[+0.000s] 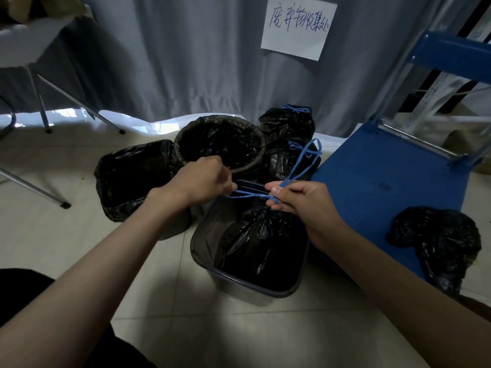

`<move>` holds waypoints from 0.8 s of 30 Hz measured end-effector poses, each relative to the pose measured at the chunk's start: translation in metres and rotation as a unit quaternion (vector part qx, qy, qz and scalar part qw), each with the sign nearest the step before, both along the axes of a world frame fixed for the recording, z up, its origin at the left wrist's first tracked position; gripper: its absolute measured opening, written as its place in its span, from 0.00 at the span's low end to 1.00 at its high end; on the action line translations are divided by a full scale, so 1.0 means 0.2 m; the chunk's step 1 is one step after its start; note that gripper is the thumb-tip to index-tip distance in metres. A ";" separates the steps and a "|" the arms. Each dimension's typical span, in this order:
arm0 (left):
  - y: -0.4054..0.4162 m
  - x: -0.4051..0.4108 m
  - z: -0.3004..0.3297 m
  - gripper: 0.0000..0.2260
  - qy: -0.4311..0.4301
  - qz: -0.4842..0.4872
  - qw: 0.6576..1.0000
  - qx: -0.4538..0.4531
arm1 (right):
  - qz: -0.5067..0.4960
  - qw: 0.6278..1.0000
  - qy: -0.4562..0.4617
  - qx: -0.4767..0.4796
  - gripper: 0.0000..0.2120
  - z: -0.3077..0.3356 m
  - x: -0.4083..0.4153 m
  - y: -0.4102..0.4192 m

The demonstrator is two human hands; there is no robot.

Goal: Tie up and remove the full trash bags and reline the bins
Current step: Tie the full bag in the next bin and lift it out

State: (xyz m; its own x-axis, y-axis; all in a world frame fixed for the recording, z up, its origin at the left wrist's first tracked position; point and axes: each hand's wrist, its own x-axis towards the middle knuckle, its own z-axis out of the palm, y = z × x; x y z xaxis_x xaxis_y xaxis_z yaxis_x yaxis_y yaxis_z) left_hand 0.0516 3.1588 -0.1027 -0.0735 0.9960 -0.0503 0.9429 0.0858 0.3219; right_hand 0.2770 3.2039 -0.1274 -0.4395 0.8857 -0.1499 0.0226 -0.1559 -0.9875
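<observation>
Both hands pinch the blue drawstring (249, 193), the left hand (206, 179) and right hand (297, 200) pulling it taut between them. The black trash bag (261, 245) sits gathered just below the right hand, inside the square bin (239, 285).

Bare forearms, no sleeves showing; dark trousers (21, 296) at lower left.

Left arm: bare, reaches forward from the bottom left, nearly straight.
Left hand (202, 179): back facing up, fingers curled in, pinching a thin blue string.
Right arm: bare, comes in from the bottom right.
Right hand (295, 199): thumb on top, fingers curled, pinching the same string.
Both hands: close together, side by side, not touching.
</observation>
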 end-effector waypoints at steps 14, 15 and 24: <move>-0.02 0.26 -0.06 0.08 -0.352 -0.048 0.935 -0.012 | -0.004 0.997 0.007 0.070 0.05 0.01 -0.01 -0.03; -0.02 0.26 -0.06 0.09 -0.379 -0.038 0.925 -0.020 | -0.004 0.997 0.005 0.079 0.05 0.01 -0.01 -0.03; -0.02 0.25 -0.06 0.08 -0.407 -0.028 0.913 -0.019 | -0.033 0.984 -0.064 0.163 0.06 -0.02 -0.01 -0.03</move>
